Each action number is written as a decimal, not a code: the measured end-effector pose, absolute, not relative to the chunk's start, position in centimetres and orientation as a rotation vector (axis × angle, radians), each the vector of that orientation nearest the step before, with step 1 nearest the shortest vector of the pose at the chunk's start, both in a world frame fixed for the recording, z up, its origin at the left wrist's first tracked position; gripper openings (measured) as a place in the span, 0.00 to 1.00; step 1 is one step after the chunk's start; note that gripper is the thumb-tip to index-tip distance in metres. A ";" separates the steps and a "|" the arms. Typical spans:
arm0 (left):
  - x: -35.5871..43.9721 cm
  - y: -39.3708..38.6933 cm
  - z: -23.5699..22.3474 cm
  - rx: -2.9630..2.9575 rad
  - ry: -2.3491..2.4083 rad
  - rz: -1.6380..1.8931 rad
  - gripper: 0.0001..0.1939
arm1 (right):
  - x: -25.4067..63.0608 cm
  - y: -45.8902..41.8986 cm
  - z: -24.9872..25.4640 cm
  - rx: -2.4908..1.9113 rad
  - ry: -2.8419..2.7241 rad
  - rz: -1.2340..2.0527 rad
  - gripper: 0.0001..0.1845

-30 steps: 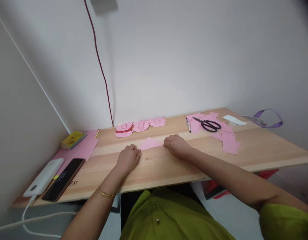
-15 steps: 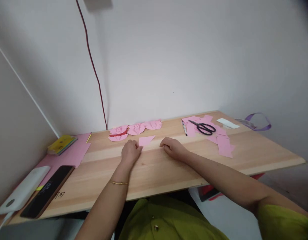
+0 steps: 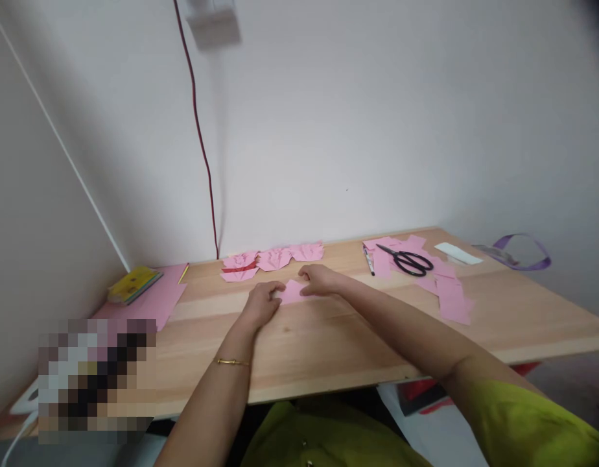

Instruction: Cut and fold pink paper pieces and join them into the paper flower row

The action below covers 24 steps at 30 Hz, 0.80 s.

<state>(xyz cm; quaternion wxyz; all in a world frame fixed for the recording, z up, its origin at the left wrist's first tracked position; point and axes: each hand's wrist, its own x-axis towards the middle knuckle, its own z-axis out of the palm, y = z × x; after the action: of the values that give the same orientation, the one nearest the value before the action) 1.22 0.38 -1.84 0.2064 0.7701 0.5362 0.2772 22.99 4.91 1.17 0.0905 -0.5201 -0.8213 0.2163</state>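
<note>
A small folded piece of pink paper (image 3: 292, 292) lies on the wooden table between my hands. My left hand (image 3: 264, 303), with a gold bangle on the wrist, has thumb and fingers closed on its left edge. On the opposite side, my right hand (image 3: 321, 280) pinches the right edge, and its fingers cover that corner. Just beyond, by the wall, sit several pleated pink paper pieces (image 3: 274, 259); a red strip (image 3: 239, 268) crosses the leftmost.
Black-handled scissors (image 3: 410, 263) rest on scattered pink paper pieces (image 3: 452, 298) at the right, beside a pen (image 3: 369, 261) and a white strip (image 3: 458, 253). A purple band (image 3: 537, 264) is at the right edge. Yellow booklets (image 3: 134, 285) lie on a pink sheet (image 3: 169, 295) at left.
My right hand has moved left to the small pink paper and now grips its right edge. The paper's outline looks folded smaller. The camera view has shifted slightly.
</note>
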 end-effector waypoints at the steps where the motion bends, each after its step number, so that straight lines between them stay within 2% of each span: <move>1: 1.0 0.5 -1.9 2.139 1.458 0.780 0.19 | 22.8 4.9 1.0 -1.552 -2.437 0.674 0.35; 6: 0.9 0.4 -1.4 2.095 1.514 0.788 0.16 | 22.7 3.6 1.1 -1.596 -2.362 0.783 0.34; 10: 1.5 -0.2 -0.7 2.227 1.737 0.596 0.15 | 22.9 2.0 1.6 -1.585 -2.373 0.796 0.34; 13: 1.8 -0.6 -0.4 2.271 1.673 0.529 0.09 | 23.1 1.3 1.3 -1.563 -2.371 0.800 0.36; 17: 1.9 -0.6 -0.5 2.323 1.502 0.536 0.08 | 23.2 1.3 0.7 -1.441 -2.432 0.716 0.39; 24: 1.4 -0.2 -1.0 2.157 1.359 0.743 0.08 | 23.0 1.2 0.7 -1.294 -2.649 0.687 0.25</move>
<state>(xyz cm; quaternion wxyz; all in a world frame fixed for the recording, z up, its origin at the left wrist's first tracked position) 1.39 -0.19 -0.97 0.2407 0.7884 0.4966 0.2716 22.98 1.18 0.70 0.0573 -0.4268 -0.8736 0.2266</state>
